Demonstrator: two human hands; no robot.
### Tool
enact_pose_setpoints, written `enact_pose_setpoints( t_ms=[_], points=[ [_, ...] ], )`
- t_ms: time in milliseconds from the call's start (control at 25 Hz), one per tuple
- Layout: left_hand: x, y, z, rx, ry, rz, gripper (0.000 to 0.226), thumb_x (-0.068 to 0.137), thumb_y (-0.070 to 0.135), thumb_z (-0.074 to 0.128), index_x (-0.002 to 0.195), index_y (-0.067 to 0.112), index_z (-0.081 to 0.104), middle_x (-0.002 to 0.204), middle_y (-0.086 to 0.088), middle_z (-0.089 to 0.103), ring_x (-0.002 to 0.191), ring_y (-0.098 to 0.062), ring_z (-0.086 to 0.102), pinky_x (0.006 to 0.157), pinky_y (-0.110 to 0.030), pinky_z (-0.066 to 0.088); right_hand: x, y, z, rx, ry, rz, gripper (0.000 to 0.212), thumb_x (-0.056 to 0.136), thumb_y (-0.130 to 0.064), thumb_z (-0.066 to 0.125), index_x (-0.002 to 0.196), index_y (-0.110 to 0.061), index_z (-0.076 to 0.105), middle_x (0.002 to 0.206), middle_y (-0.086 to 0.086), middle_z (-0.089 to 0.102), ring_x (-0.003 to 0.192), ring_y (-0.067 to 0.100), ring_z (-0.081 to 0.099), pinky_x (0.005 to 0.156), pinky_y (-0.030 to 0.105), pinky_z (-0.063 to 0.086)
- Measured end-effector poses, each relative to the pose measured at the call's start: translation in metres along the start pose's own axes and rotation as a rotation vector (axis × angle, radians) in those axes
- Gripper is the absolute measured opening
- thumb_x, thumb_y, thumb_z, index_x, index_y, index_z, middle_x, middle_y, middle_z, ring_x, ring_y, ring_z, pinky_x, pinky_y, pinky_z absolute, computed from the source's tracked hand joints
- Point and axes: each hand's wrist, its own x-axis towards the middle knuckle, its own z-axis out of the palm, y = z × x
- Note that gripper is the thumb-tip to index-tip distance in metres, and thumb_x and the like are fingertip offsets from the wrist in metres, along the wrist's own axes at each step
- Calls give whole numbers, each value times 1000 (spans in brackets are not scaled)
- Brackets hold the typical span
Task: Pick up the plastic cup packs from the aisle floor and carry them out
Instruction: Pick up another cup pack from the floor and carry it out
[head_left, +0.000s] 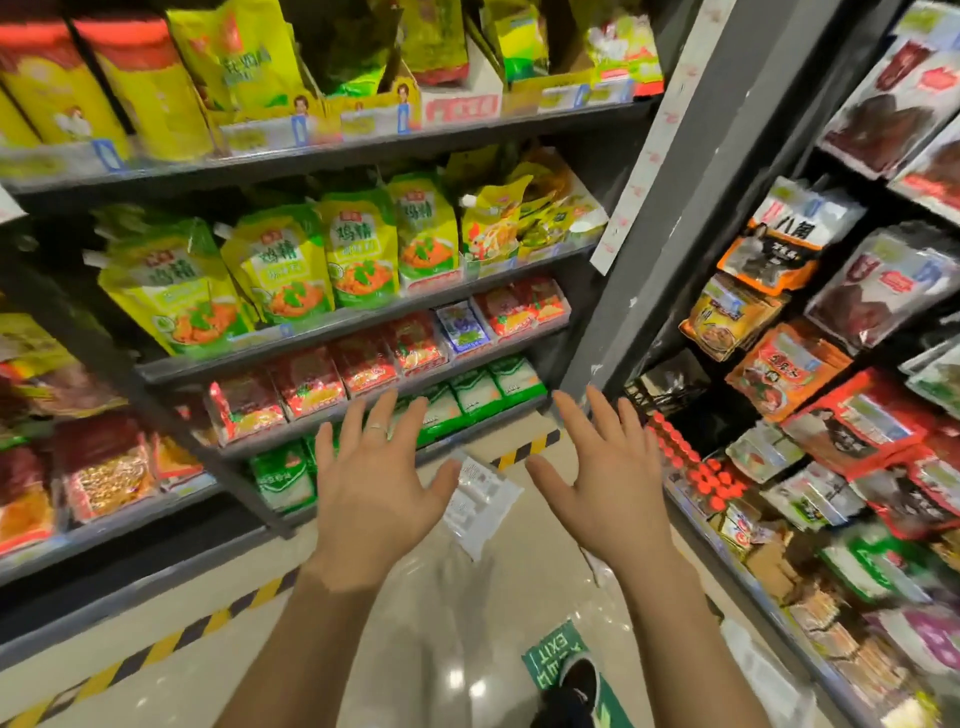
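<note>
A clear plastic pack of cups (480, 506) with a white printed label lies on the aisle floor, between and below my two hands. Its transparent body stretches toward me and is hard to make out. My left hand (371, 480) is stretched forward above it, fingers spread, a ring on one finger, holding nothing. Held out the same way, my right hand (605, 475) has its fingers straight and apart and is empty. Neither hand touches the pack.
Shelves of yellow, green and red food packets (291, 280) line the left side, and a rack of snack bags (831, 415) fills the right. Yellow-black hazard tape (171, 644) runs along the shelf base. A green EXIT floor sticker (553, 657) and my dark shoe (576, 686) are near me.
</note>
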Motion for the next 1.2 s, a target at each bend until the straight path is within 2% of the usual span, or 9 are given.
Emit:
enact_pose_setpoints(
  t_ms=[80,200,280,360,480,640,840,960,1200],
  points=[
    [19,38,21,5,-18,-84,72,86,72,31,149,36,32,160,3,26,148,-26,18,118,-54,15,38,44,0,28,-54,-54,74,83,-68,33,152,-40,24,163,-3,14,149,31,6,117,51,9],
    [40,83,42,10,-77,-229,73,91,71,33,154,40,13,164,7,10,151,-22,6,121,-49,6,78,92,-3,41,-113,-125,75,83,-69,32,152,-40,25,163,-3,14,149,30,6,117,51,10],
    [47,104,55,-5,-56,-304,74,90,70,34,154,39,17,164,5,15,151,-24,10,120,-49,7,103,116,-1,34,-153,-173,75,83,-69,32,152,-38,26,162,-1,17,149,31,8,116,51,12],
    [48,114,69,4,-48,-369,77,84,70,33,152,35,28,161,0,26,148,-27,21,118,-52,15,126,129,8,21,-199,-226,72,88,-67,39,152,-35,28,161,1,20,148,32,11,116,51,14],
    [49,112,94,5,-72,-464,78,82,69,32,149,31,37,157,-4,34,145,-30,28,115,-56,21,152,137,32,25,-248,-302,69,91,-61,49,151,-34,30,161,3,22,147,34,13,116,53,15],
    [62,102,132,-53,-87,-574,80,81,67,36,152,32,30,158,-3,31,146,-29,25,116,-55,19,182,138,71,23,-282,-375,72,85,-60,42,149,-30,35,158,7,29,145,38,20,114,57,22],
    [96,85,201,-105,-103,-660,81,80,67,34,151,28,31,156,-7,36,144,-33,31,112,-57,25,223,150,137,-12,-309,-441,71,86,-61,38,150,-33,31,159,6,28,146,37,19,114,57,23],
    [119,66,257,-135,-154,-709,83,79,68,29,153,30,26,159,-4,30,147,-28,23,115,-54,21,253,163,194,-19,-343,-454,71,85,-62,35,149,-31,33,158,6,28,146,37,20,113,58,25],
    [136,30,388,-93,-202,-782,83,80,68,28,152,26,30,157,-9,34,144,-33,29,112,-56,25,286,194,331,44,-413,-489,68,90,-60,36,150,-28,33,160,6,24,148,33,15,116,53,18]
  ],
)
